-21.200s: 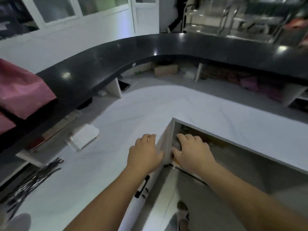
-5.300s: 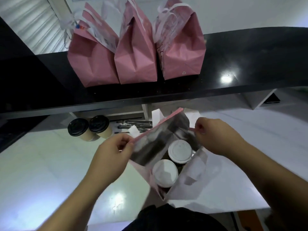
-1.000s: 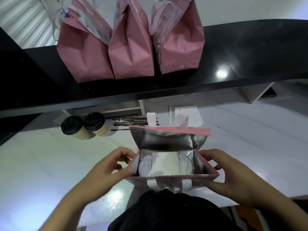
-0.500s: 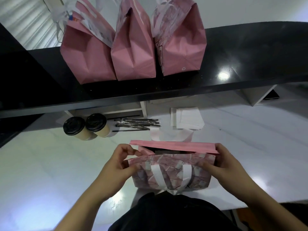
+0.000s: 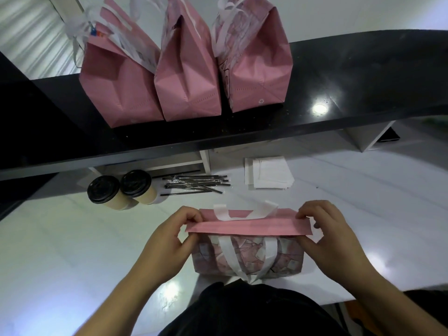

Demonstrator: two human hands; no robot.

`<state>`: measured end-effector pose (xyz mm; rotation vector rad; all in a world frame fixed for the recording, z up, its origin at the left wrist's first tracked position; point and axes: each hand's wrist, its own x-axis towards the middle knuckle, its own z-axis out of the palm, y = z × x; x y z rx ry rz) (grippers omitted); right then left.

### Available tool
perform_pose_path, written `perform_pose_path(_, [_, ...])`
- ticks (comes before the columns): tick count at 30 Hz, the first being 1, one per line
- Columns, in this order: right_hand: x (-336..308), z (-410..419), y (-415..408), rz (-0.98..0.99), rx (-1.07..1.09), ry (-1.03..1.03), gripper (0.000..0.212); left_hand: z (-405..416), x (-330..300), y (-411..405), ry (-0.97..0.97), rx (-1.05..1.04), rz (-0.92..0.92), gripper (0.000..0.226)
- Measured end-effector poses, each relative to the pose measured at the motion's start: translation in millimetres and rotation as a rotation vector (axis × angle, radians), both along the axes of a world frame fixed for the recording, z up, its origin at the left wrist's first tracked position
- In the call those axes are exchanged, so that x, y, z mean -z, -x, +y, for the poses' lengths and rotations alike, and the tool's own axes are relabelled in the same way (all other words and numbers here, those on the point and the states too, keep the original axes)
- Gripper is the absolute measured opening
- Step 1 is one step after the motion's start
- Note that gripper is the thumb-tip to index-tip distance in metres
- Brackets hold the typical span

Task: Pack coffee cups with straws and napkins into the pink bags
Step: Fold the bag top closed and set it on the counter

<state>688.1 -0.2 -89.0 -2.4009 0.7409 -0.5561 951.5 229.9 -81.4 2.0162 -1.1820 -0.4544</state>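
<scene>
We've got the pink bag (image 5: 247, 253) right at the near edge of the worktop (image 5: 60, 243), its folded top running left to right between our hands. Left hand (image 5: 167, 241) pinches the left end, right hand (image 5: 332, 238) pinches the right, fingers curled on the flap. Beyond lie two coffee cups (image 5: 121, 189), straws (image 5: 196, 183) and napkins (image 5: 268, 172); three packed bags (image 5: 186, 69) stand on the black ledge (image 5: 363, 76) furthest off.

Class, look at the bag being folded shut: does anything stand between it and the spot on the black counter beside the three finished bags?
Nothing visible does. The bag sits below the black counter, whose stretch right of the three bags is bare.
</scene>
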Motion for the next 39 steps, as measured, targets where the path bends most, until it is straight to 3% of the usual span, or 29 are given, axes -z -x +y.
perform_pose_path(3, [3,2,2,-0.021,-0.053,0.199,0.033,0,4,3,0.042,0.063,-0.148,0.055])
perform_pose_path(6, [5,2,7,0.008,-0.095,0.323,0.025,3,5,2,-0.005,0.136,-0.239,0.036])
perform_pose_path(9, [3,1,10,-0.005,-0.102,0.344,0.020,5,6,2,-0.013,0.178,-0.301,0.019])
perform_pose_path(12, [-1,2,7,-0.005,-0.083,0.336,0.011,1,8,3,0.000,0.156,-0.337,0.027])
perform_pose_path(15, [-6,2,1,0.078,-0.127,0.362,0.020,-5,0,3,-0.037,0.187,-0.367,0.025])
perform_pose_path(21, [-26,11,-26,0.191,-0.265,0.411,0.017,-31,-23,8,-0.126,0.297,-0.468,0.020])
perform_pose_path(27, [-33,28,-62,0.231,-0.303,0.462,0.006,-64,-30,35,-0.175,0.343,-0.626,0.034])
perform_pose_path(30, [-32,26,-62,0.231,-0.312,0.444,0.004,-73,-26,43,-0.191,0.308,-0.659,0.033])
perform_pose_path(35, [-32,-5,-30,0.293,-0.299,0.305,0.026,-64,-25,39,-0.137,0.256,-0.564,0.023])
perform_pose_path(39, [-31,-20,-6,0.298,-0.279,0.154,0.023,-50,-23,21,-0.107,0.241,-0.555,0.015])
